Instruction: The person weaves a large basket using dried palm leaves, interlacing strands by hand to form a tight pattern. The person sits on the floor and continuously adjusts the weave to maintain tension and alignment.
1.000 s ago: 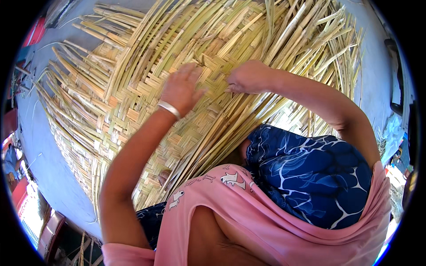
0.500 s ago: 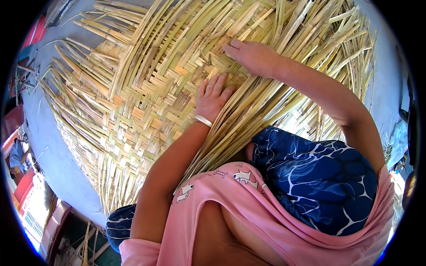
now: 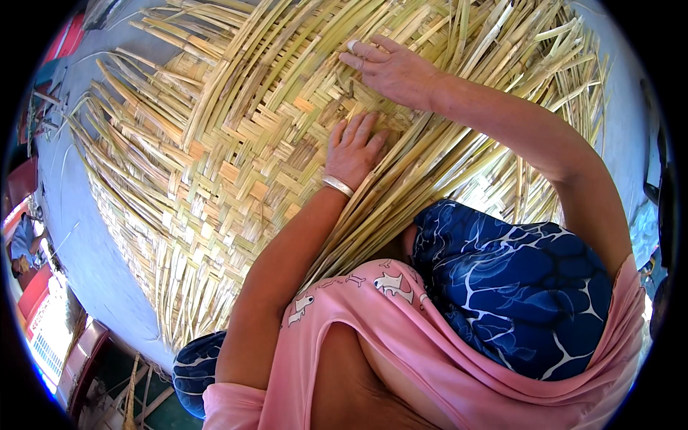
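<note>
A large woven mat (image 3: 247,190) of pale yellow-green split reed strips lies in front of me, with long unwoven strip ends fanning out along its edges. My left hand (image 3: 356,149) rests on the weave, fingers spread and slightly bent. It wears a silver bangle (image 3: 338,185) at the wrist. Farther out and to the right, my right hand (image 3: 394,73) stretches over the mat's far part, fingers apart and touching the strips. One of its fingertips carries a white wrap (image 3: 352,45). A bundle of loose strips (image 3: 387,197) runs diagonally between my forearms.
Another band of strips (image 3: 240,75) lies folded across the mat's far left. Beneath is a pale grey-blue floor (image 3: 100,265). A dark red piece of furniture (image 3: 89,351) and scattered reeds stand at lower left. My blue-patterned knee (image 3: 509,287) sits close to the mat.
My right hand has moved farther away and slightly left, its fingers spreading. My left hand has shifted a little to the right on the weave.
</note>
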